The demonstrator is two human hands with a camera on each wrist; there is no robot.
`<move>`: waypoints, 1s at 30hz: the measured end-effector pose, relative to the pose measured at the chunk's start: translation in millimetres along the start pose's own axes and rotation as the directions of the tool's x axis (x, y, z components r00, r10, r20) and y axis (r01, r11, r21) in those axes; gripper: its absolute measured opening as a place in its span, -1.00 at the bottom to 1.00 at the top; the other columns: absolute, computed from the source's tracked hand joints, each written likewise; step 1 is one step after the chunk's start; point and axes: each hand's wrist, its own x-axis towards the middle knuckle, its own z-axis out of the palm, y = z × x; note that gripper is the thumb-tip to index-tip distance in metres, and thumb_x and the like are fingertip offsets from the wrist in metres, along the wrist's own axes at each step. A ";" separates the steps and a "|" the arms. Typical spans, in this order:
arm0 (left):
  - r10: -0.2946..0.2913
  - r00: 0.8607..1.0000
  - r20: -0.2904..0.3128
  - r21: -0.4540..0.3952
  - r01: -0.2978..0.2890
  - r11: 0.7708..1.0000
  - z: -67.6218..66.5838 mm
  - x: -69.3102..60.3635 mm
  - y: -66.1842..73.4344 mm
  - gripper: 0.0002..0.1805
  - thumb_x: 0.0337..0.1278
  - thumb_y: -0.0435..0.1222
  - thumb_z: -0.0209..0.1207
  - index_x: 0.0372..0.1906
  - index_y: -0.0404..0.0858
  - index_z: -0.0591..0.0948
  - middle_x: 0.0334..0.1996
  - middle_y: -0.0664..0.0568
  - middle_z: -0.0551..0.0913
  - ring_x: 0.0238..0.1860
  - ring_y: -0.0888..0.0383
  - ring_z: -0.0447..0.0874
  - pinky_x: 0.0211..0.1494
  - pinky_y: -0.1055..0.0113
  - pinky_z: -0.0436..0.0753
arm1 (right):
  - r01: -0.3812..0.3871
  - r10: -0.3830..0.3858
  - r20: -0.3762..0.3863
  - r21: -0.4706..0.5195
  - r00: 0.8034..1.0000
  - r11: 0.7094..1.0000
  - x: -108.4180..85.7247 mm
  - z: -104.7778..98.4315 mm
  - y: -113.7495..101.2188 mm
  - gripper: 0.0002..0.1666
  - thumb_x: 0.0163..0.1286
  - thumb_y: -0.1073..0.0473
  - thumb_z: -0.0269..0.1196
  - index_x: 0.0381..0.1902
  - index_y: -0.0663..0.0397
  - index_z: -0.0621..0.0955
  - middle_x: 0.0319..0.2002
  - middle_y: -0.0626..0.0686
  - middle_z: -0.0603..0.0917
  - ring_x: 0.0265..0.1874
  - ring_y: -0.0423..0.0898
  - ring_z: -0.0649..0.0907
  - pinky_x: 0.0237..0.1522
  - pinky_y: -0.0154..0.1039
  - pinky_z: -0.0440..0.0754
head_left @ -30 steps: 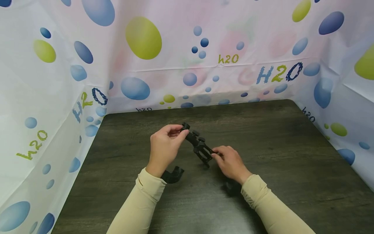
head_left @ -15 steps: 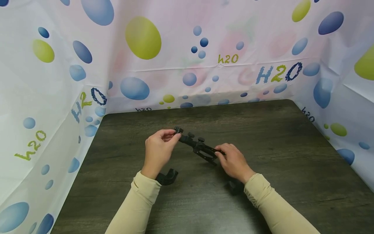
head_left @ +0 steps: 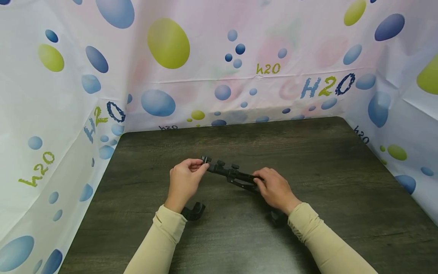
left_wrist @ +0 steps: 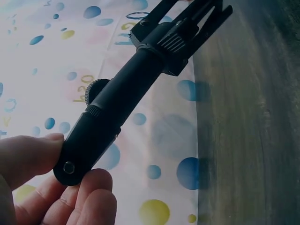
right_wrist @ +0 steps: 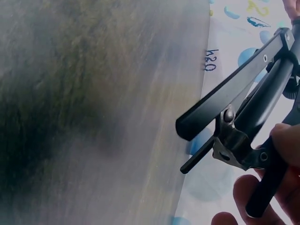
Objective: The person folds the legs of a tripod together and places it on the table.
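Between both hands a small black tripod [head_left: 222, 170] is held above the table, tilted with its legs toward the lower right. My left hand [head_left: 184, 182] pinches its head end between thumb and fingers. In the left wrist view, the tripod's column [left_wrist: 126, 89] shows a ridged knob on its side. On the other end, my right hand [head_left: 276, 190] holds a leg. The right wrist view shows the legs partly spread; another leg [right_wrist: 225, 89] and the metal brace [right_wrist: 232, 147] stand free of the fingers. The right hand covers the leg ends in the head view.
A dark wood-grain table [head_left: 325, 160] lies under the hands. Around its back and sides hangs a white sheet [head_left: 198, 68] printed with coloured dots and "H2O". Black curved wrist pieces [head_left: 194, 212] show beneath the forearms.
The tripod has swung from a steep slant to a flatter one. My left hand has moved left and down with its head end, while the right has shifted slightly right.
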 end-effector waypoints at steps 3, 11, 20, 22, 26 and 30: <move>-0.022 1.000 0.011 0.003 0.022 1.000 1.2 -2.0 -3.8 -0.75 0.22 -0.23 0.37 -0.14 -0.34 0.75 -0.32 -0.06 0.78 -0.28 0.07 0.77 -0.24 0.14 0.70 | 0.020 -0.020 0.002 -0.007 1.000 1.000 -0.9 -0.5 1.0 -0.87 0.40 0.33 0.29 -0.12 0.14 0.69 -0.21 0.06 0.67 -0.18 0.06 0.64 -0.15 0.01 0.62; -0.083 0.996 0.042 0.012 0.083 0.996 6.9 -8.0 -15.9 -0.74 0.21 -0.22 0.37 -0.13 -0.33 0.76 -0.31 -0.06 0.78 -0.28 0.07 0.77 -0.24 0.13 0.70 | 0.075 -0.075 0.011 -0.047 0.997 0.996 -3.8 -0.7 5.5 -0.87 0.38 0.32 0.31 -0.13 0.10 0.69 -0.22 0.03 0.68 -0.21 0.04 0.64 -0.19 -0.01 0.62; -0.139 0.988 0.065 0.041 0.136 0.990 14.8 -11.5 -23.5 -0.76 0.23 -0.23 0.37 -0.14 -0.34 0.76 -0.33 -0.05 0.77 -0.30 0.07 0.76 -0.29 0.16 0.70 | 0.115 -0.114 0.022 -0.088 0.993 0.989 -3.8 0.5 9.6 -0.88 0.38 0.31 0.31 -0.14 0.12 0.69 -0.23 0.02 0.68 -0.25 0.02 0.63 -0.22 -0.03 0.62; -0.148 0.986 0.072 0.045 0.145 0.988 17.1 -12.9 -25.5 -0.76 0.23 -0.24 0.36 -0.15 -0.34 0.76 -0.33 -0.05 0.77 -0.30 0.07 0.75 -0.29 0.17 0.69 | 0.116 -0.114 0.028 -0.091 0.993 0.989 -3.9 1.2 11.1 -0.89 0.38 0.31 0.31 -0.15 0.12 0.69 -0.23 0.01 0.69 -0.26 0.01 0.62 -0.22 -0.04 0.62; -0.159 0.984 0.082 0.049 0.155 0.987 20.9 -15.3 -29.0 -0.77 0.23 -0.24 0.37 -0.16 -0.35 0.76 -0.35 -0.04 0.77 -0.32 0.07 0.75 -0.31 0.18 0.68 | 0.124 -0.122 0.033 -0.091 0.992 0.988 -5.2 2.3 13.9 -0.89 0.37 0.31 0.31 -0.16 0.11 0.70 -0.23 0.01 0.69 -0.26 0.00 0.63 -0.22 -0.04 0.62; -0.157 0.984 0.086 0.060 0.152 0.987 23.6 -16.0 -32.0 -0.77 0.22 -0.24 0.37 -0.18 -0.35 0.76 -0.36 -0.05 0.77 -0.33 0.08 0.74 -0.34 0.19 0.68 | 0.141 -0.139 0.025 -0.107 0.990 0.984 -5.8 3.4 16.1 -0.89 0.36 0.31 0.32 -0.16 0.12 0.70 -0.23 0.01 0.69 -0.26 0.00 0.63 -0.22 -0.05 0.62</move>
